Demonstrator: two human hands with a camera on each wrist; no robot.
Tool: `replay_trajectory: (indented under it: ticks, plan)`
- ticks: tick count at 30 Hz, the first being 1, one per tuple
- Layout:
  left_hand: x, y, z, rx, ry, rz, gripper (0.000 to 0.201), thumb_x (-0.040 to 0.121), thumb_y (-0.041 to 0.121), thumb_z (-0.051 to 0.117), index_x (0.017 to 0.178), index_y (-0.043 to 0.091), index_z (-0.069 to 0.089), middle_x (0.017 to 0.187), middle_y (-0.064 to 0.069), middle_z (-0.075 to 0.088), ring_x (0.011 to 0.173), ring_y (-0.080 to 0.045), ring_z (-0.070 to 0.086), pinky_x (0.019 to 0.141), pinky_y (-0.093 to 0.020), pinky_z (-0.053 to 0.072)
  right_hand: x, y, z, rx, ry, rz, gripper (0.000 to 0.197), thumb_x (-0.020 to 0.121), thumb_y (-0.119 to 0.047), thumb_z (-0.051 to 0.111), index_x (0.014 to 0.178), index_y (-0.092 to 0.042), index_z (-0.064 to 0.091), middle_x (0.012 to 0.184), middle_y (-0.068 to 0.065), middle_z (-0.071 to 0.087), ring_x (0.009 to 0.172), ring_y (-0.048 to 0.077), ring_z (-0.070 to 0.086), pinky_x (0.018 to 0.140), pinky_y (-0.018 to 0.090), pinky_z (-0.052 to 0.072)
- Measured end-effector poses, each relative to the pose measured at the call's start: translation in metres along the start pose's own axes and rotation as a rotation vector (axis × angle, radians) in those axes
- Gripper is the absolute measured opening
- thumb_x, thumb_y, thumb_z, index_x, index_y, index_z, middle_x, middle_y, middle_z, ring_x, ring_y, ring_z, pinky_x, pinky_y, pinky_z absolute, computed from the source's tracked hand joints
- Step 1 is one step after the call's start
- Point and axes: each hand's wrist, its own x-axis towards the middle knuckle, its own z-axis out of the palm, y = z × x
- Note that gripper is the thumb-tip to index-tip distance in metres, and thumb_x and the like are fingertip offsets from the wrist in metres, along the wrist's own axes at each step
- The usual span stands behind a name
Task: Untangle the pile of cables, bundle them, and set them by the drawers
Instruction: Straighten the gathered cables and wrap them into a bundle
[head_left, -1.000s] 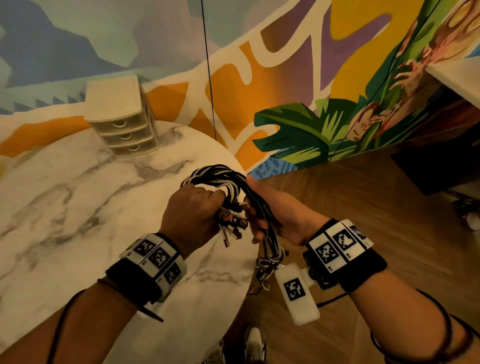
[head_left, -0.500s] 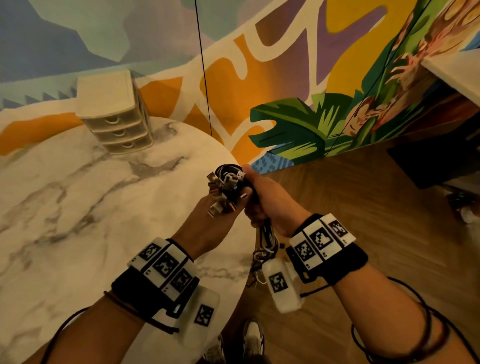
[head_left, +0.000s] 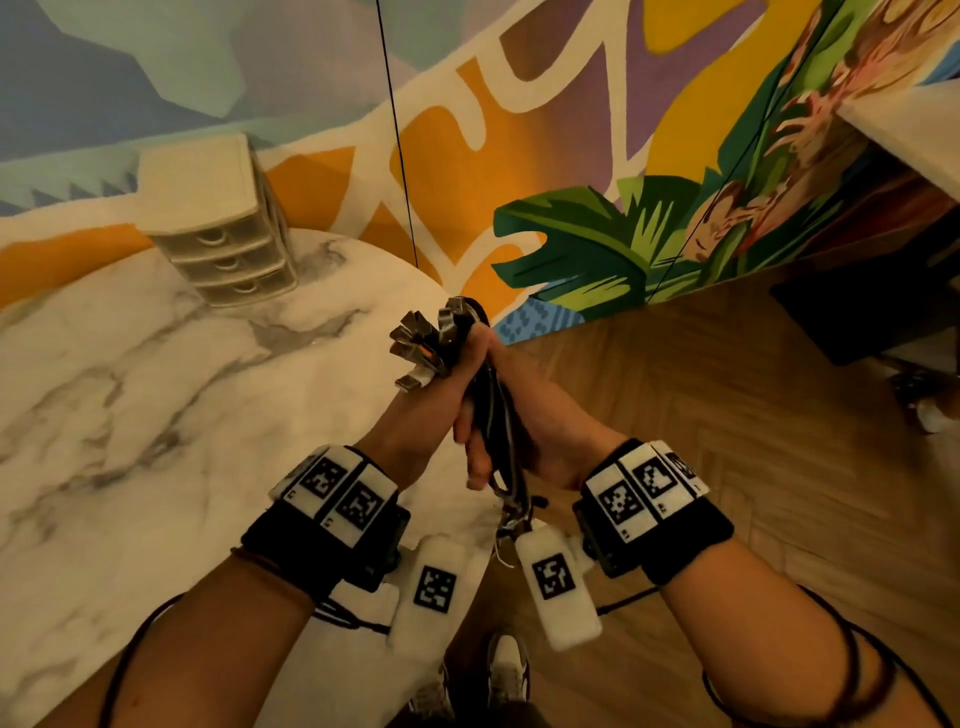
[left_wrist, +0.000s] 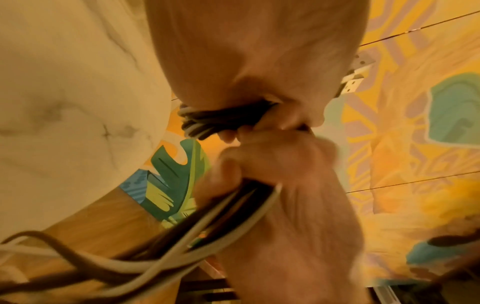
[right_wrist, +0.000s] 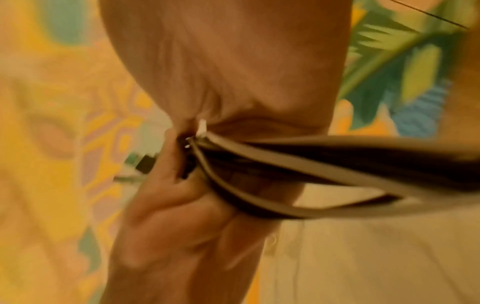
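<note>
Drawers, cream plastic, three-tiered, far left on white marble round table. Left hand curled tight round bundle of black and white cables, metal plugs fanned above fist. Right hand likewise wrapped round bundle, at table's edge, well apart from drawers.

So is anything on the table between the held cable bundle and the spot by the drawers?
Nothing visible. Both hands, left hand and right hand, grip the cable bundle at the table's edge; the marble table is bare up to the drawers.
</note>
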Motion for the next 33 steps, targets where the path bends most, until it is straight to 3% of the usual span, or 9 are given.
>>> replay_trajectory:
  ticks: [5,7,10,13,17,22,26,29,33]
  plan:
    - [0.000,0.015,-0.001,-0.207,-0.119,-0.071,0.049,0.078,0.046,0.052,0.112,0.013,0.063,0.104,-0.004,0.070,0.098,-0.016,0.066,0.082,-0.027,0.051,0.002,0.010,0.001,0.163,-0.254,0.016,0.084,0.078,-0.080,0.019,0.048,-0.008,0.050,0.035,0.002,0.030,0.030,0.014,0.032,0.043,0.020,0.037]
    - [-0.001,0.014,-0.004,-0.233,-0.120,-0.087,0.043,0.076,0.042,0.056,0.108,0.014,0.065,0.111,-0.007,0.069,0.103,-0.016,0.066,0.089,-0.029,0.051,0.004,0.017,0.002,0.194,-0.319,0.045,0.085,0.074,-0.083,0.020,0.049,-0.008,0.050,0.036,0.001,0.030,0.032,0.013,0.031,0.044,0.020,0.035]
    - [-0.002,0.010,-0.007,-0.295,-0.144,-0.038,0.030,0.088,0.039,0.051,0.080,0.011,0.060,0.087,-0.005,0.066,0.083,-0.017,0.063,0.084,-0.028,0.049,0.006,0.031,0.003,0.261,-0.425,0.027,0.069,0.077,-0.075,0.045,0.056,-0.009,0.050,0.042,-0.001,0.032,0.036,0.010,0.032,0.044,0.019,0.033]
    - [-0.002,0.013,-0.015,-0.449,-0.157,0.024,0.026,0.091,0.026,0.041,0.072,0.011,0.047,0.081,-0.004,0.064,0.071,-0.015,0.058,0.076,-0.026,0.052,0.005,0.041,0.002,-0.066,-0.325,0.072,0.041,0.085,-0.035,0.062,0.057,-0.011,0.045,0.047,0.000,0.034,0.041,0.011,0.031,0.043,0.022,0.031]
    - [-0.002,0.015,-0.025,-0.489,-0.255,0.024,0.029,0.090,0.023,0.042,0.065,0.013,0.054,0.062,0.000,0.053,0.052,-0.013,0.048,0.062,-0.025,0.046,0.014,0.044,0.000,-0.582,-0.087,0.108,0.039,0.090,-0.020,0.061,0.057,-0.009,0.043,0.051,0.007,0.039,0.040,0.014,0.034,0.042,0.022,0.033]
    - [-0.002,0.015,-0.028,-0.348,-0.261,0.008,0.030,0.086,0.023,0.046,0.057,0.015,0.045,0.045,0.005,0.033,0.037,-0.009,0.028,0.054,-0.028,0.029,0.021,0.035,-0.019,-0.828,0.006,0.183,0.012,0.086,-0.020,0.067,0.079,-0.015,0.057,0.072,0.009,0.056,0.061,0.018,0.048,0.060,0.034,0.046]
    - [-0.006,0.025,-0.031,-0.168,-0.326,-0.011,0.031,0.077,0.024,0.061,0.054,0.012,0.043,0.042,0.003,0.033,0.035,-0.010,0.025,0.049,-0.032,0.016,0.020,0.016,-0.033,-1.062,0.054,0.156,0.037,0.084,-0.021,0.069,0.119,-0.013,0.061,0.118,0.006,0.062,0.101,0.016,0.055,0.093,0.028,0.043]
    - [-0.009,0.036,-0.021,0.145,-0.369,0.014,0.028,0.080,0.016,0.061,0.053,0.012,0.052,0.045,-0.004,0.039,0.035,-0.011,0.029,0.040,-0.020,0.022,0.016,-0.005,-0.039,-0.975,0.002,0.211,0.007,0.091,-0.009,0.058,0.095,-0.015,0.059,0.083,-0.003,0.062,0.072,0.007,0.054,0.072,0.015,0.046]
    - [-0.014,0.041,-0.015,0.461,-0.367,0.032,0.026,0.084,0.006,0.065,0.059,0.009,0.060,0.047,-0.001,0.052,0.039,-0.010,0.045,0.041,-0.016,0.037,0.016,-0.017,-0.060,-1.281,0.086,0.186,0.010,0.084,-0.020,0.065,0.083,-0.010,0.064,0.076,0.001,0.057,0.070,0.017,0.052,0.064,0.028,0.044]
